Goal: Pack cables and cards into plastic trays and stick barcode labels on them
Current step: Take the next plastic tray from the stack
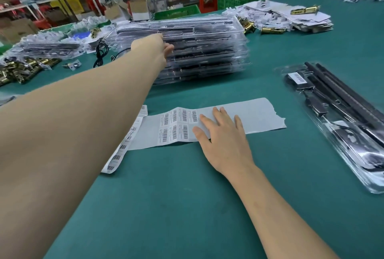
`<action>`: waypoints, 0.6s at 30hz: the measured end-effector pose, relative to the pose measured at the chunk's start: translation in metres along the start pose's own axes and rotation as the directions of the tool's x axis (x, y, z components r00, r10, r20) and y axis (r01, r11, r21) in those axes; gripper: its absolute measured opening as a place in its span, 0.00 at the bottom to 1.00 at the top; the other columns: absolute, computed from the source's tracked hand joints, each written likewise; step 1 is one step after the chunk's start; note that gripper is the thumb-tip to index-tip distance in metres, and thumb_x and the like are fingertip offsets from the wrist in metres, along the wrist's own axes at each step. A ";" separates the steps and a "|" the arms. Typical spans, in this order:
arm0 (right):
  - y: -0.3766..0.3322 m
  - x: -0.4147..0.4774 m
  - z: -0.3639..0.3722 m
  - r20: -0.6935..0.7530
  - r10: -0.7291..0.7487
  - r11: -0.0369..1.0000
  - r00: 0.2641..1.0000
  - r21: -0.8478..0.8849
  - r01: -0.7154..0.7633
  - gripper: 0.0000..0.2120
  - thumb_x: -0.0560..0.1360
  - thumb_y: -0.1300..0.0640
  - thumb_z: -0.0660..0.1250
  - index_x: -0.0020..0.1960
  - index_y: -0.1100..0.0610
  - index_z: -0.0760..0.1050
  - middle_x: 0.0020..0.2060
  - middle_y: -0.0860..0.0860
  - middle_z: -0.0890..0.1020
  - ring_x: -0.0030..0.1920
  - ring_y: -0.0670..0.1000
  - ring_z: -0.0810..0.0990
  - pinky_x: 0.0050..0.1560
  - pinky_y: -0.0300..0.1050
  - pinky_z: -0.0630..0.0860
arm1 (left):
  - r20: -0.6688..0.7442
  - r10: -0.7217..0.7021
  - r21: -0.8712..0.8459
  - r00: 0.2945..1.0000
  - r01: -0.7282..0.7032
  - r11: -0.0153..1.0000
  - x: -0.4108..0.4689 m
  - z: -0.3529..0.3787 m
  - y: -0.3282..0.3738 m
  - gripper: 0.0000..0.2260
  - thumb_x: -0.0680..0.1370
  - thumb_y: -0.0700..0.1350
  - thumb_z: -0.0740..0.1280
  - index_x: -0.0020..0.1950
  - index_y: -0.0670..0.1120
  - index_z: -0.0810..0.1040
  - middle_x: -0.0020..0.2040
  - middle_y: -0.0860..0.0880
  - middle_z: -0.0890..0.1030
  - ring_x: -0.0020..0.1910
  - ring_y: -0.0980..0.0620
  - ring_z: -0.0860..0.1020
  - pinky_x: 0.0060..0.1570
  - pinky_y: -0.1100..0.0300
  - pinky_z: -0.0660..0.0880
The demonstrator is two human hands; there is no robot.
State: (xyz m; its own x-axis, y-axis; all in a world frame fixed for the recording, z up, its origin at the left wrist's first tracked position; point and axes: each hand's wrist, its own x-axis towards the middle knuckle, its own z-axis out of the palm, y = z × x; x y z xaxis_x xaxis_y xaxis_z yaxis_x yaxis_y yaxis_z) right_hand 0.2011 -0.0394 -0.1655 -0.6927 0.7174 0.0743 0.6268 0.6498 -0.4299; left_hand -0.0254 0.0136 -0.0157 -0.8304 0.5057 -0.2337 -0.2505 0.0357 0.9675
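Lying under flat R hand [224,138]: label sheet [255,113].

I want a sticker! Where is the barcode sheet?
The barcode sheet lies on the green table mid-frame in the head view, under the fingers of the right hand, nearer than the tray stack.

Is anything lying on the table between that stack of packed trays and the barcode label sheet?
Nothing visible does. Only bare green table lies between the stack of packed trays and the barcode label sheet. The left hand is at the stack's left end; the right hand rests flat on the sheet.
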 end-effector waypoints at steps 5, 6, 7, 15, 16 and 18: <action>0.001 0.001 0.000 -0.003 -0.005 1.000 1.000 -0.007 0.005 0.30 0.84 0.36 0.46 0.81 0.47 0.60 0.83 0.53 0.52 0.83 0.51 0.44 0.81 0.57 0.39 | -0.060 -0.100 -0.089 0.993 0.094 0.992 0.014 -0.001 0.004 0.08 0.85 0.42 0.63 0.48 0.41 0.72 0.42 0.46 0.79 0.22 0.53 0.79 0.51 0.55 0.79; 0.001 0.001 0.000 0.000 -0.006 1.000 1.000 -0.008 0.006 0.30 0.83 0.36 0.45 0.81 0.47 0.59 0.83 0.53 0.52 0.83 0.51 0.44 0.81 0.57 0.39 | -0.054 -0.090 -0.097 0.995 0.084 0.992 0.016 -0.001 0.004 0.10 0.85 0.42 0.62 0.45 0.42 0.71 0.41 0.47 0.78 0.25 0.52 0.79 0.52 0.56 0.79; 0.001 0.001 0.000 0.003 -0.005 1.000 1.000 -0.007 0.005 0.30 0.83 0.36 0.45 0.81 0.47 0.59 0.83 0.53 0.52 0.83 0.51 0.44 0.81 0.57 0.39 | -0.038 -0.062 -0.076 0.997 0.059 0.995 0.014 -0.002 0.005 0.10 0.85 0.42 0.62 0.44 0.42 0.70 0.41 0.47 0.78 0.29 0.52 0.79 0.49 0.59 0.81; 0.000 0.001 0.000 0.000 -0.006 1.000 1.000 -0.001 0.006 0.30 0.84 0.36 0.46 0.81 0.47 0.61 0.83 0.53 0.53 0.83 0.51 0.44 0.81 0.58 0.39 | -0.127 -0.053 -0.024 0.990 0.050 0.998 0.010 -0.004 0.014 0.13 0.83 0.37 0.64 0.68 0.39 0.76 0.51 0.46 0.82 0.18 0.57 0.73 0.20 0.71 0.69; 0.000 0.001 0.001 -0.002 -0.005 1.000 1.000 0.002 0.005 0.29 0.84 0.36 0.47 0.81 0.47 0.61 0.83 0.53 0.53 0.83 0.51 0.44 0.81 0.57 0.39 | -0.128 -0.040 -0.027 0.991 0.037 0.999 0.007 -0.003 0.015 0.12 0.83 0.37 0.63 0.66 0.38 0.77 0.49 0.46 0.80 0.20 0.56 0.73 0.21 0.71 0.69; 0.000 0.002 0.001 -0.005 0.001 1.000 1.000 0.007 -0.001 0.29 0.84 0.36 0.48 0.80 0.47 0.62 0.83 0.53 0.53 0.83 0.50 0.44 0.81 0.57 0.39 | -0.114 0.027 -0.033 0.993 -0.031 0.999 0.001 -0.001 0.016 0.06 0.84 0.38 0.63 0.58 0.39 0.77 0.50 0.46 0.80 0.27 0.56 0.76 0.24 0.70 0.71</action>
State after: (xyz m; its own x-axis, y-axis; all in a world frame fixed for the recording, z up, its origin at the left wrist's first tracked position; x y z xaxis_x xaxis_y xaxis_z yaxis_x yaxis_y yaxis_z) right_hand 0.2000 -0.0382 -0.1663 -0.6904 0.7192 0.0782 0.6249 0.6473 -0.4365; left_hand -0.0306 0.0140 -0.0007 -0.8880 0.4052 -0.2173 -0.2412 -0.0082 0.9705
